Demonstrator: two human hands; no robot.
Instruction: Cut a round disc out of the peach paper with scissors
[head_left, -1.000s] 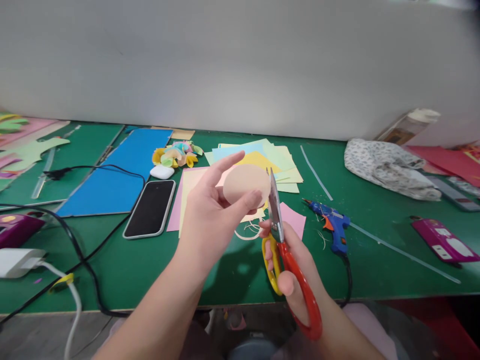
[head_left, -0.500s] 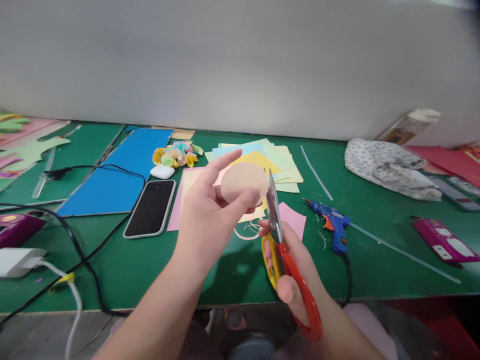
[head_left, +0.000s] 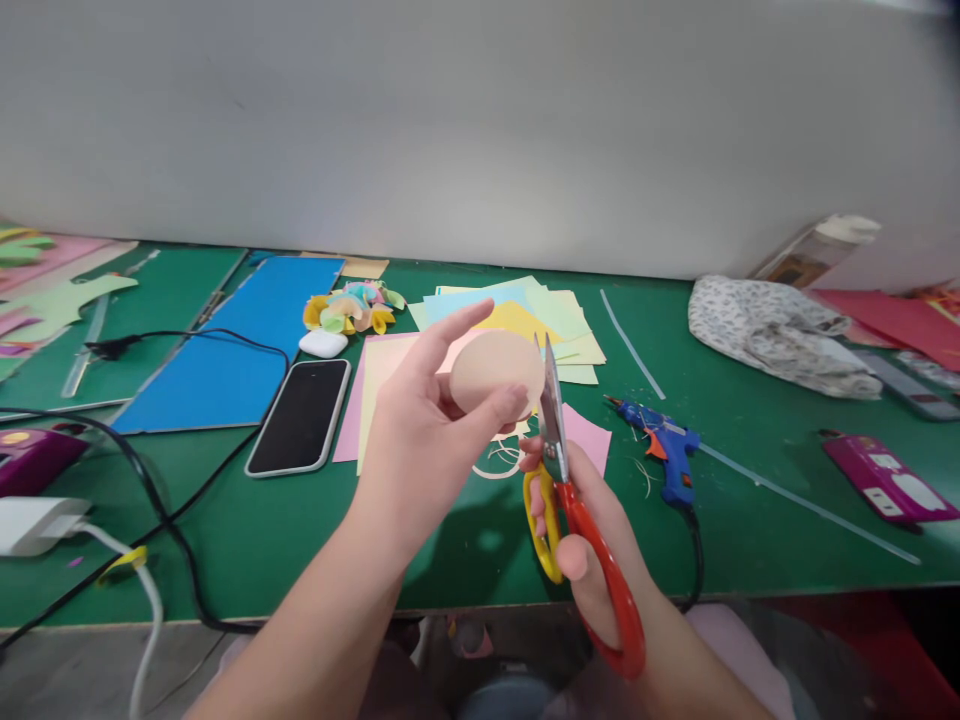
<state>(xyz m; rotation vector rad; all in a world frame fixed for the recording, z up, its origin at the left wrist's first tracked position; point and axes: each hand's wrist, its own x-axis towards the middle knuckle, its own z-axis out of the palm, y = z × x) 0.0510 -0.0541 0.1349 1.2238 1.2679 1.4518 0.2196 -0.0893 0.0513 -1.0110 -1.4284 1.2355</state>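
A round cream paper disc (head_left: 495,370) is pinched between the thumb and fingers of my left hand (head_left: 420,430), held above the table. My right hand (head_left: 592,530) grips scissors (head_left: 553,420) with one red and one yellow handle, its fingers through the loops. The blades point up and away from me, parted slightly at the tips, right at the disc's right edge. Thin curled paper offcuts (head_left: 506,458) lie on the table beneath the disc. Behind it is a stack of coloured paper sheets (head_left: 577,330).
Left of my hands lie a phone (head_left: 300,415), a white case (head_left: 323,344), ruffled paper flowers (head_left: 352,307), a blue board (head_left: 217,370) and black cables (head_left: 165,510). To the right are a blue glue gun (head_left: 675,455), a clear glue stick (head_left: 810,505) and a patterned cloth (head_left: 772,335).
My left hand and the paper disc have shifted slightly right and a little lower. The scissor blades remain at the disc's right edge, with their tips a bit wider apart.
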